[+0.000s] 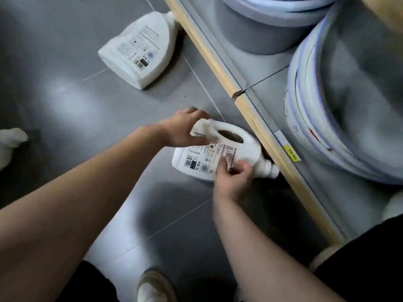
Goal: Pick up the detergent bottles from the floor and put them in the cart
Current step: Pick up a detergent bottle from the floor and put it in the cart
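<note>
Head view: a white detergent bottle (222, 149) lies on its side in the middle of the frame, its cap pointing to the lower right, close to the wooden edge of a shelf (257, 118). Whether it touches the grey floor (65, 101) or is a little above it, I cannot tell. The left hand (183, 129) grips its upper left end beside the handle, thumb on the label. The right hand (233, 177) holds the body near the neck with curled fingers. A second bottle (139, 49) lies flat on the floor in the upper left. Grey buckets (250, 29) stand on the shelf. A shoe (152, 286) shows at the bottom.
</note>
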Demonstrator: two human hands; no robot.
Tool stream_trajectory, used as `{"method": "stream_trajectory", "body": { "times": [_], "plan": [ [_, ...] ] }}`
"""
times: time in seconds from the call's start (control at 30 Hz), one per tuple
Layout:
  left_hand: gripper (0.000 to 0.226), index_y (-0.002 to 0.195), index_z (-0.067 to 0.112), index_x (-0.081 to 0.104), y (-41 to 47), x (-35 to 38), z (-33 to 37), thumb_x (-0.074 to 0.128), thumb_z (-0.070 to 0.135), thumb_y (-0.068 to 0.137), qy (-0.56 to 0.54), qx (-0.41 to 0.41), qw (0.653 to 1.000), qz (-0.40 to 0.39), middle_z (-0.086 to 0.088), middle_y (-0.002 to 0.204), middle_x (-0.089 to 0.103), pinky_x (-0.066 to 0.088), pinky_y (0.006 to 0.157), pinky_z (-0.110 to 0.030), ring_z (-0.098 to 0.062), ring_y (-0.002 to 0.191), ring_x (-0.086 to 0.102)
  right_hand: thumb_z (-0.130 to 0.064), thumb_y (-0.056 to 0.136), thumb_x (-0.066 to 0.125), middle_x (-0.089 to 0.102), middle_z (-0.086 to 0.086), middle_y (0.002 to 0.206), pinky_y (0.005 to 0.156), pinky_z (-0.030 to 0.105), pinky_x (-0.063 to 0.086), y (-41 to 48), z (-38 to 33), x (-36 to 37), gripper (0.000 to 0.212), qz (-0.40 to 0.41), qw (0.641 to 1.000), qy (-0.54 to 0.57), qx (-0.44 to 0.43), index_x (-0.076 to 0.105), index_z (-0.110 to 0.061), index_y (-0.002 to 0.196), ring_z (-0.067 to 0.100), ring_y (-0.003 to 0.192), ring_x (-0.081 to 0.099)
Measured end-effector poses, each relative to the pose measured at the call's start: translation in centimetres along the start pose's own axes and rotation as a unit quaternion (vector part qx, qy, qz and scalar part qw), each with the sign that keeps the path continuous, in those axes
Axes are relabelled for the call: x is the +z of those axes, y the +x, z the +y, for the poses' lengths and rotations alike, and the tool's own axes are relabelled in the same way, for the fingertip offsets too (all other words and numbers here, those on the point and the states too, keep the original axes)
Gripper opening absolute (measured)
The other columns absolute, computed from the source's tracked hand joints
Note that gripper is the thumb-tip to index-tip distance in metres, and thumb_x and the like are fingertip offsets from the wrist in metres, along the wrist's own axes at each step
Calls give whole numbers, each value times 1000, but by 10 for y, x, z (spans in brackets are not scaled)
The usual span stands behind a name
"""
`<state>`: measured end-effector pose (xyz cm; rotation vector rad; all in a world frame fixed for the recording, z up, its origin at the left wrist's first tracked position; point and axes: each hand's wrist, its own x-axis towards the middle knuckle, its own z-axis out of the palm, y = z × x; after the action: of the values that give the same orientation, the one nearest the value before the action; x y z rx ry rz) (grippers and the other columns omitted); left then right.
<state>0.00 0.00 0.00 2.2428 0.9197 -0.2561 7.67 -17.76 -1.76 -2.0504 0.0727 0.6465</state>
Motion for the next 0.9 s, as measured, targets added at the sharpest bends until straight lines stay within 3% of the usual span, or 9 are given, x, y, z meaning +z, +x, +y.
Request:
{"method": "stream_trajectory", "body": {
  "times": [0.07,0.2,0.33,0.43,0.53,0.67,0.77,0.83,0.9],
  "plan": [
    [82,153,22,42,11,7,0,75,54,87,31,-13,999,-14,-13,154,42,34,117,-43,-35,143,40,-30,87,84,63,8,113,65,13,42,3,4,-6,41,-3,997,-23,76,55,-11,110,23,91,60],
    [95,162,30,25,30,20,-5,67,68,86,94,-63,991,-65,-4,169,22,20,124,-51,-28,157,17,-45,80,86,68,16,121,89,39,54,24,32,-5,59,-17,987,-53,152,58,-6,113,36,112,68],
    [100,161,37,24,37,20,-13,72,71,79,88,-71,991,-69,-2,166,25,17,123,-53,-26,157,14,-50,89,77,60,22,141,88,35,42,35,21,-7,75,-29,979,-127,159,52,2,137,41,128,59],
    [101,157,37,28,26,27,-15,72,74,75,79,-90,992,-49,-4,159,32,24,120,-51,-28,151,24,-55,93,69,53,25,147,95,39,44,41,15,-9,80,-54,967,-225,110,44,0,145,43,131,55],
    [105,154,32,28,-4,42,-12,69,82,71,80,-185,978,-50,-7,153,36,33,114,-51,-31,144,34,-50,89,75,56,22,142,92,39,48,47,19,-3,84,-75,963,-249,67,39,-10,153,43,125,59],
    [119,153,13,26,-41,67,-3,69,84,68,29,-319,943,-93,-12,151,35,39,113,-49,-33,143,35,-30,81,87,56,16,143,107,46,51,61,14,5,92,-145,957,-249,18,37,-24,158,38,130,59],
    [130,160,4,13,-56,75,3,68,82,72,-11,-371,916,-149,-20,161,27,33,121,-47,-38,150,29,-21,77,90,52,9,149,114,48,47,70,9,13,99,-235,932,-277,-6,36,-29,160,32,136,55],
    [126,163,1,5,-54,68,1,66,76,82,-42,-373,912,-167,-23,168,16,25,125,-43,-38,156,20,-27,75,92,54,3,150,113,46,47,79,-2,18,99,-289,913,-287,-13,38,-31,158,28,136,55],
    [117,163,6,8,-38,56,-4,64,73,85,-82,-351,925,-118,-23,166,18,29,122,-44,-38,154,25,-46,77,87,55,-2,148,113,45,46,90,-17,24,91,-305,910,-280,-5,43,-33,155,27,135,56]
  ]
}}
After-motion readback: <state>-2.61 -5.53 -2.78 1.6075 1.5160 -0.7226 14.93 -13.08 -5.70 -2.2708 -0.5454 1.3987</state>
